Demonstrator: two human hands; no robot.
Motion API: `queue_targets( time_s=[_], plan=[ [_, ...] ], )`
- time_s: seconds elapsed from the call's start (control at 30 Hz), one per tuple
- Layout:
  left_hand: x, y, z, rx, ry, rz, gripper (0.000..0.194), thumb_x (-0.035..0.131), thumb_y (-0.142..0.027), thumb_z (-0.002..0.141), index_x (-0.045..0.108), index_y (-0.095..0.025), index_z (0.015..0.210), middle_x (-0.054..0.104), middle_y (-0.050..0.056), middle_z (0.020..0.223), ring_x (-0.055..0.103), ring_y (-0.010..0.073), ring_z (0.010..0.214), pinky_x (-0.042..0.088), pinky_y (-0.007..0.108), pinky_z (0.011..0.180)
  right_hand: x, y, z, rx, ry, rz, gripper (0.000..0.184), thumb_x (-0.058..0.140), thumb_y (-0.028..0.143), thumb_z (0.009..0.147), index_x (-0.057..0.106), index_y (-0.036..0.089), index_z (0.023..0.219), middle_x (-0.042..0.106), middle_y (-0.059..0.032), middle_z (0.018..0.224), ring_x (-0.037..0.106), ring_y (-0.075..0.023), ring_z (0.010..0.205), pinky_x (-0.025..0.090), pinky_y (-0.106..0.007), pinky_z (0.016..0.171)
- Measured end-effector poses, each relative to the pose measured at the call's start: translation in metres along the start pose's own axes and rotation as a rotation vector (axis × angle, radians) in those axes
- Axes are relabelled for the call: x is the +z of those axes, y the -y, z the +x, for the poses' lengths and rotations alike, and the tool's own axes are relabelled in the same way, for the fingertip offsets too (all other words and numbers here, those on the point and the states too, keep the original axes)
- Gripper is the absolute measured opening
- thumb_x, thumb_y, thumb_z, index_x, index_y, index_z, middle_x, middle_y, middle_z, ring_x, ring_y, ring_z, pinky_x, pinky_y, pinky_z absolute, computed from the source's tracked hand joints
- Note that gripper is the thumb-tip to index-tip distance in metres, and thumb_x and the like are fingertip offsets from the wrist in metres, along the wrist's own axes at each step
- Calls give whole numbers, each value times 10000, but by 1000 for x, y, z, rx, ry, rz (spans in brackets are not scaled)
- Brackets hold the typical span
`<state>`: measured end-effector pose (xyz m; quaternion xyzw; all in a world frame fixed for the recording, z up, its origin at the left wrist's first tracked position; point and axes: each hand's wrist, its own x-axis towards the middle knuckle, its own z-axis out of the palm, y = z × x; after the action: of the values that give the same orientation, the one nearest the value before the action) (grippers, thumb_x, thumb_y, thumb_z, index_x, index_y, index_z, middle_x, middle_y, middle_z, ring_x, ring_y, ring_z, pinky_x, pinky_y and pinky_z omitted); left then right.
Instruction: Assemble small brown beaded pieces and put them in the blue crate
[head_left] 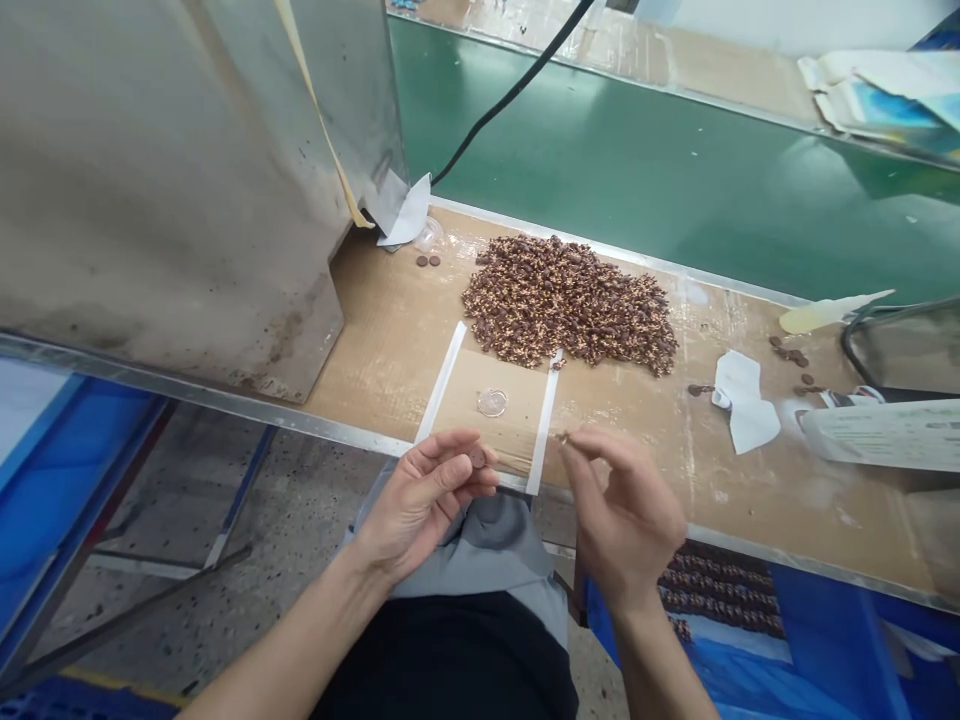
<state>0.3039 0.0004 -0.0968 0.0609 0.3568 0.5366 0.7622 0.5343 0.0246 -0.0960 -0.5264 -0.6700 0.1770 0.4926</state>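
Observation:
My left hand (431,500) is closed, with a small round brown disc (477,457) pinched between its thumb and fingers above the bench edge. To its right, my right hand (622,500) pinches a tiny brass-coloured piece (562,437) at its fingertips; its exact kind is too small to make out. Just beyond the hands, a small clear round piece (492,403) lies on a cardboard patch between two white tape strips (544,425). Behind that spreads a large heap of small dark brown parts with brass-coloured bits (570,305).
A grey metal housing (187,180) stands at the left, and a green panel (637,160) runs behind the bench (382,370). At right are crumpled white paper (742,400), loose brown discs (791,352) and a pale yellow bottle (825,315). Below right, a blue bin (825,620) holds rows of parts.

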Motion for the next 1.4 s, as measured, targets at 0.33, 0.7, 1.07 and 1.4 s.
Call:
queue_targets(
  time_s=[0.33, 0.7, 1.07, 1.4],
  plan=[
    [-11, -29, 14, 84, 110, 86, 286, 1139, -298, 875, 984, -189, 1089, 937, 73, 1069, 907, 176, 929, 750, 238, 934, -8, -38, 13, 191, -5, -23, 140, 882, 386, 1099, 919, 255, 1132, 901, -69, 1101, 844, -269, 1017, 674, -416, 963],
    [-34, -46, 27, 304, 95, 119, 226, 1066, -308, 955, 985, -173, 1117, 922, 106, 1104, 861, 172, 910, 733, 254, 933, 30, 6, 48, -27, 171, 44, 54, 889, 320, 1125, 917, 298, 1165, 898, -48, 1119, 837, -265, 1030, 680, -450, 974],
    [-38, -42, 27, 298, 159, 54, 231, 1048, -311, 975, 975, -189, 1158, 911, 92, 1121, 858, 154, 914, 719, 261, 948, 46, 11, 52, -366, 192, -176, 141, 832, 177, 1163, 889, 302, 1195, 924, -24, 1113, 844, -259, 988, 626, -443, 949],
    [-39, -44, 27, 275, 168, 93, 252, 1040, -289, 969, 972, -175, 1183, 912, 116, 1156, 864, 176, 924, 729, 296, 952, 43, 8, 52, -302, 207, -193, 92, 837, 259, 1173, 912, 312, 1178, 919, -33, 1089, 827, -280, 973, 614, -449, 931]
  ],
)
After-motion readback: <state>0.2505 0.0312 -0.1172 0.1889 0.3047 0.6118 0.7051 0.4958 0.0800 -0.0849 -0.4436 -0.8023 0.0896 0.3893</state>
